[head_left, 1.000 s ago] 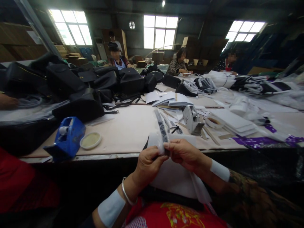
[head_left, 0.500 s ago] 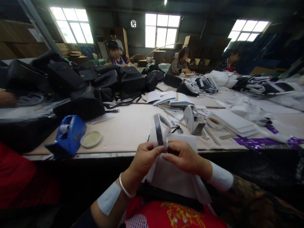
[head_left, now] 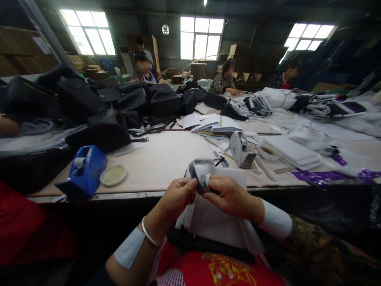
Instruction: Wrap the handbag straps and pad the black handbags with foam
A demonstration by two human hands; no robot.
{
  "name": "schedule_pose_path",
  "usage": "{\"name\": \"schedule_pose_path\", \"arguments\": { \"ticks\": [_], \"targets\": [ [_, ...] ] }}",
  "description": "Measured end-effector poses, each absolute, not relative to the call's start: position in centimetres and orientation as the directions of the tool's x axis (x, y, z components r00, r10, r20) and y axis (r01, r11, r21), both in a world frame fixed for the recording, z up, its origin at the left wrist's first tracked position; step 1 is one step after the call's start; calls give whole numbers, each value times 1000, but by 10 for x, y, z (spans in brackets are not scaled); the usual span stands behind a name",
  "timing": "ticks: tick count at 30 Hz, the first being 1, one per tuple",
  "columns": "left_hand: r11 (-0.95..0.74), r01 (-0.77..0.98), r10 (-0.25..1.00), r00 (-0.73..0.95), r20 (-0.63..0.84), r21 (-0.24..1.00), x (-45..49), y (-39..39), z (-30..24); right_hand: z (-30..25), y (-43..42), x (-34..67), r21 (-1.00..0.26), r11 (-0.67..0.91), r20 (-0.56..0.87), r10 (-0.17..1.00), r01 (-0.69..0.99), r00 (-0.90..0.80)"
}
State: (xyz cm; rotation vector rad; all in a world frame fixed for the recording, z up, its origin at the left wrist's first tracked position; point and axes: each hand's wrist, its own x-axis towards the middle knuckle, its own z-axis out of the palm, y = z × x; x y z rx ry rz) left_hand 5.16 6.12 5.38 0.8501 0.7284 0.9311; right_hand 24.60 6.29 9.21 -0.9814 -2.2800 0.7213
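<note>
Both hands meet at a black strap (head_left: pixel 193 171) that is wrapped in thin whitish film and bent into a loop. My left hand (head_left: pixel 182 194) pinches the strap's left side between thumb and fingers. My right hand (head_left: pixel 230 195) is closed around its right side, with the fingertips partly hidden. Below the hands, a black bag (head_left: pixel 205 243) rests against my lap and the table edge, and a white sheet (head_left: pixel 214 224) covers much of it. A small dark buckle end (head_left: pixel 219 161) sticks out just beyond the strap.
On the left stand a blue tape dispenser (head_left: pixel 86 171) and a round shallow dish (head_left: pixel 113 175). A grey tape dispenser (head_left: pixel 241 150), a tape roll (head_left: pixel 268 153) and white card sheets (head_left: pixel 293 153) lie at right. Black bags (head_left: pixel 163 99) are heaped behind; several people work across the table.
The wrapped strap stood up as a tall loop before; now it is folded lower and more compact. My left hand has shifted slightly left and down, while my right hand has closed further round the strap.
</note>
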Motion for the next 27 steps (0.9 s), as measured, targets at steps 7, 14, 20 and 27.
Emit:
{"name": "schedule_pose_path", "arguments": {
  "ticks": [7,14,20,27],
  "targets": [
    [121,-60,947,305,-97,991,65,55,65,79,57,245,-154,735,221,677,660,-702],
    [140,-177,980,167,-110,974,68,49,74,96,63,251,-596,603,190,747,529,-637],
    [-199,110,975,122,185,974,67,29,72,108,63,253,-982,-134,-180,867,131,-464],
    [-328,129,930,220,295,936,69,15,63,112,42,239,-933,-359,-337,887,-12,-316]
  ]
}}
